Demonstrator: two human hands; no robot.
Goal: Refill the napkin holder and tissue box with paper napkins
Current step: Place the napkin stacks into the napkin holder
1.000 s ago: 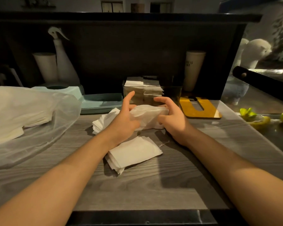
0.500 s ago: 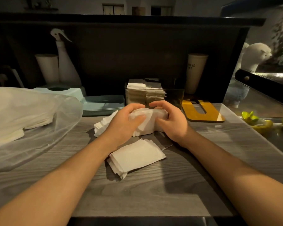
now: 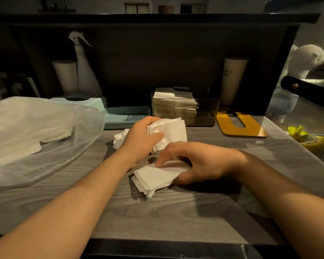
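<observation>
My left hand (image 3: 140, 141) grips a thick bundle of white napkins (image 3: 171, 132) lifted just above the wooden counter (image 3: 176, 212). My right hand (image 3: 198, 163) is lower and nearer, its fingers and thumb curled round the right end of a second napkin stack (image 3: 151, 177) that lies on the counter. A few more napkins (image 3: 119, 138) lie behind my left hand. The clear napkin holder (image 3: 208, 113) stands at the back, partly filled with napkins on its left side. The teal tissue box (image 3: 94, 103) sits at the back left, its teal lid (image 3: 125, 116) lying beside it.
A big clear plastic bag with napkins inside (image 3: 30, 131) covers the counter's left part. A yellow U-shaped board (image 3: 241, 126) lies right of the holder. A spray bottle (image 3: 84, 71) and cups (image 3: 232, 79) stand at the back. Lime pieces (image 3: 297, 131) lie far right.
My right hand has left the bundle and moved down onto the near napkin stack. My left hand now holds the bundle alone.
</observation>
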